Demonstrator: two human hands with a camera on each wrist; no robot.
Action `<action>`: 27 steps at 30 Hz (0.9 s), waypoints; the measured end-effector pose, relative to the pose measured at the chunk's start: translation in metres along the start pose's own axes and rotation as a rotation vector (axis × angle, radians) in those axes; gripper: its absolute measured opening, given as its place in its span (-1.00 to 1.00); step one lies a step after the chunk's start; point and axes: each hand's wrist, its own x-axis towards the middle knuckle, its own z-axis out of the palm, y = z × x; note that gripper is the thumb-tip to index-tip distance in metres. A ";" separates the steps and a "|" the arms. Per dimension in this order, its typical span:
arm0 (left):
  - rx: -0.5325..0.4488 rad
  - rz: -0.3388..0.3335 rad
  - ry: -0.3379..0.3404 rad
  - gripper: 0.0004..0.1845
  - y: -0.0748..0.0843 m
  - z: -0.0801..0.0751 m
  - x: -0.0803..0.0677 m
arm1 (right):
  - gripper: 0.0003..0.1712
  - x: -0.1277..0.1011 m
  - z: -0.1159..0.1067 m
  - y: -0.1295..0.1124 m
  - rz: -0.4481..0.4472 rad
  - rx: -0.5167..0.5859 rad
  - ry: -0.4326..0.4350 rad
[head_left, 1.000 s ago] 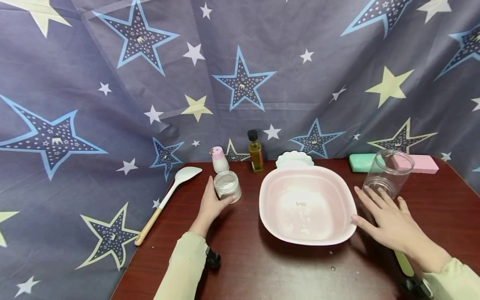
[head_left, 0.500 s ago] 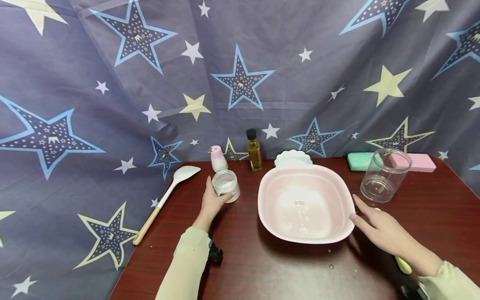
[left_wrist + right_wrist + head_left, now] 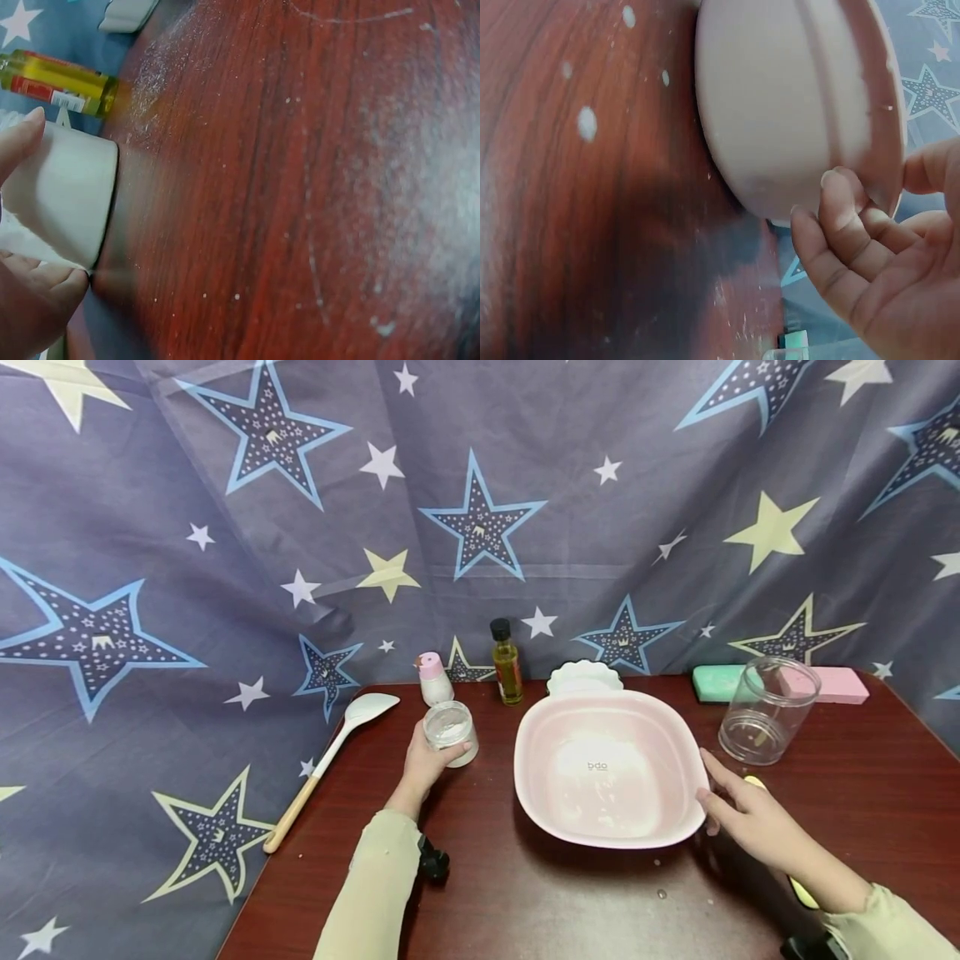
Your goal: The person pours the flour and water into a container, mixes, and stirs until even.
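The left hand point(image 3: 425, 764) grips a small clear jar point(image 3: 450, 733) of white powder, fingers and thumb curled round its wall; the jar stands upright on the table, left of the pink basin point(image 3: 609, 766) and apart from it. In the left wrist view its white side shows between thumb and fingers. The right hand point(image 3: 750, 814) is at the basin's right rim, fingers curled against the rim's outer edge, as the right wrist view point(image 3: 870, 247) confirms; whether it truly clasps the rim cannot be told.

The surface is a dark red wood-grain table point(image 3: 570, 902), dusted with white specks. A star-printed grey cloth point(image 3: 480, 510) hangs behind.

The basin sits level, opening upward, its longer axis running left to right. Behind it stand an oil bottle point(image 3: 507, 663) and a pink-capped bottle point(image 3: 434, 678); an empty clear jar point(image 3: 765, 710) stands at right.
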 end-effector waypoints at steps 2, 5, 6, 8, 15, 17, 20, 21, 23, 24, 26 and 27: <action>0.022 -0.010 0.008 -0.07 0.001 0.000 0.000 | -0.34 0.000 0.001 0.000 0.002 0.070 -0.013; 0.045 -0.012 0.018 -0.09 0.001 0.001 0.001 | -0.34 0.000 0.002 0.001 0.019 0.140 -0.023; 0.049 -0.011 0.020 -0.09 0.001 0.001 0.001 | -0.34 0.000 0.003 0.002 0.026 0.159 -0.025; 0.055 -0.013 0.019 -0.10 0.001 0.001 0.000 | -0.34 0.000 0.003 0.002 0.033 0.177 -0.026; 0.076 0.012 -0.014 -0.08 0.007 0.001 -0.002 | -0.34 -0.001 0.004 0.001 0.035 0.199 -0.026; 0.083 0.031 -0.023 -0.08 0.011 0.000 -0.002 | -0.35 0.000 0.004 0.001 0.040 0.200 -0.026; 0.130 0.055 -0.038 -0.09 0.019 -0.002 -0.004 | -0.35 0.000 0.003 0.001 0.048 0.196 -0.027; 0.152 0.063 -0.046 -0.09 0.021 -0.002 -0.005 | -0.35 0.000 0.003 0.001 0.051 0.197 -0.028; 0.191 0.083 -0.063 -0.10 0.027 -0.005 -0.007 | -0.35 0.000 0.003 0.000 0.053 0.206 -0.029; 0.205 0.096 -0.072 -0.10 0.030 -0.006 -0.007 | -0.35 0.000 0.004 0.000 0.051 0.213 -0.028; 0.226 0.120 -0.087 -0.10 0.037 -0.008 -0.009 | -0.36 0.000 0.005 0.000 0.045 0.230 -0.027; 0.233 0.136 -0.093 -0.10 0.040 -0.009 -0.010 | -0.36 0.000 0.005 0.000 0.041 0.240 -0.027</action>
